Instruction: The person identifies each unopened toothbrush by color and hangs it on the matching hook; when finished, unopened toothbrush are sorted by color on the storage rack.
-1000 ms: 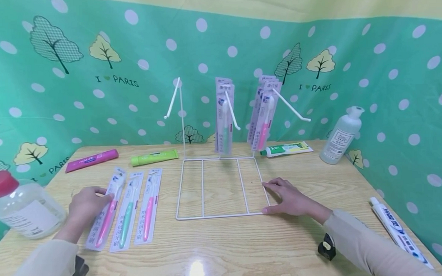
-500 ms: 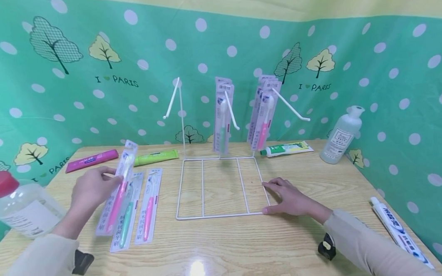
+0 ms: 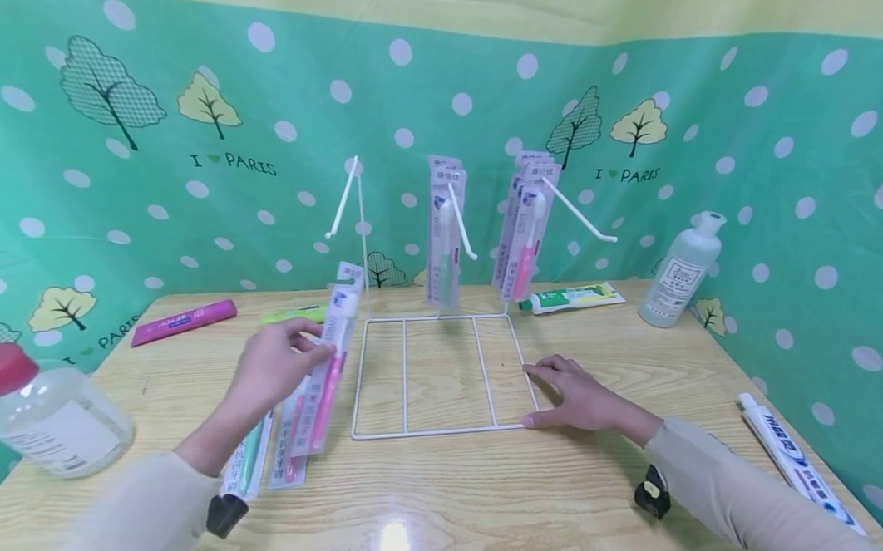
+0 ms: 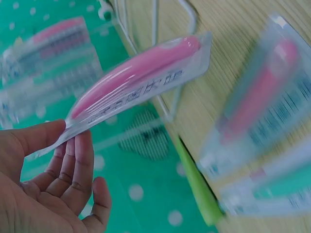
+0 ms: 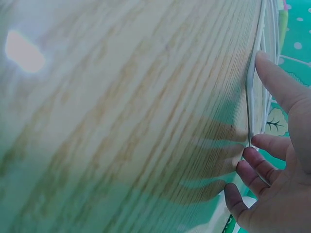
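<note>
My left hand (image 3: 277, 363) pinches a packaged pink toothbrush (image 3: 333, 377) between thumb and fingers, lifted and tilted left of the white wire rack (image 3: 405, 377). Seen from the left wrist, the thumb and fingertips grip one end of the pack (image 4: 136, 80). Under that arm lie a green toothbrush pack (image 3: 250, 456) and another pink one (image 3: 289, 450), both partly hidden. Extended fingers of my right hand (image 3: 575, 395) touch the rack's front right corner; the right wrist view shows the thumb on its wire (image 5: 250, 82). Toothbrush packs hang on the middle hook (image 3: 463, 224) and right hook (image 3: 580, 212).
At the left stands a clear bottle with a red cap (image 3: 59, 420). Behind lie a magenta tube (image 3: 184, 322), a partly covered lime tube (image 3: 294, 314) and a green-white tube (image 3: 577, 297). A pale bottle (image 3: 681, 271) and white tube (image 3: 796, 461) are at right.
My left hand has lifted the leftmost pink toothbrush pack off the table and carried it right, over the other packs toward the rack. The right hand stays at the rack's corner.
</note>
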Motion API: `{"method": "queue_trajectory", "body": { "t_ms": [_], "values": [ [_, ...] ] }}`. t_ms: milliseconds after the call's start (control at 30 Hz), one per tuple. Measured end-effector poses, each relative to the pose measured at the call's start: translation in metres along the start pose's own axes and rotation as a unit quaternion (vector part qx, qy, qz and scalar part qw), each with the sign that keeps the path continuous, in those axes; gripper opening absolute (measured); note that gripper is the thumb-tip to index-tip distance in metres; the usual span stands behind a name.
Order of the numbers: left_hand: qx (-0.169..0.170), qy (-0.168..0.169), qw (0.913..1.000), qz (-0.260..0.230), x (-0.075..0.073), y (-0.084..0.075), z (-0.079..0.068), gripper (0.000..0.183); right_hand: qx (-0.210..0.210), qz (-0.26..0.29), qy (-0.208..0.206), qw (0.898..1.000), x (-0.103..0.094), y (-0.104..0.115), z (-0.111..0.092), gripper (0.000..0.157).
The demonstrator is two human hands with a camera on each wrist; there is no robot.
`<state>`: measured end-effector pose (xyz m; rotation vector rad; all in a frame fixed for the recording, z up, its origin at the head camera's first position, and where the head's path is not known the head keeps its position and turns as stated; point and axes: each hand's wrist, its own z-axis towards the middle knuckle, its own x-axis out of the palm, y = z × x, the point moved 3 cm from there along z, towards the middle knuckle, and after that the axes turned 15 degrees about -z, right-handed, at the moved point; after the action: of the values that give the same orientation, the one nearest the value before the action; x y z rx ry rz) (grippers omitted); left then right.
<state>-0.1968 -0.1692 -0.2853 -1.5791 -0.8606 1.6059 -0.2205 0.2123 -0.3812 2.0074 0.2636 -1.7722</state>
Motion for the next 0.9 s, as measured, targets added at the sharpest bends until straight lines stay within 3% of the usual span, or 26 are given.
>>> {"method": "queue_trajectory", "body": {
  "t_ms": [433,767,900],
  "values": [
    [0.059,0.048,0.9953,-0.061,0.082,-0.056,-0.001,0.019,0.006,-0.006,0.004,1.000,0.001,-0.002,0.001,0.088],
    [0.153,0.097,0.9785,-0.099,0.131,-0.106,-0.004,0.010,-0.003,0.002,-0.011,1.000,0.000,-0.002,0.000,0.089],
    [0.185,0.114,0.9679,-0.127,0.146,-0.120,-0.006,0.008,-0.016,0.010,-0.020,1.000,0.000,-0.003,0.000,0.090]
  ]
}}
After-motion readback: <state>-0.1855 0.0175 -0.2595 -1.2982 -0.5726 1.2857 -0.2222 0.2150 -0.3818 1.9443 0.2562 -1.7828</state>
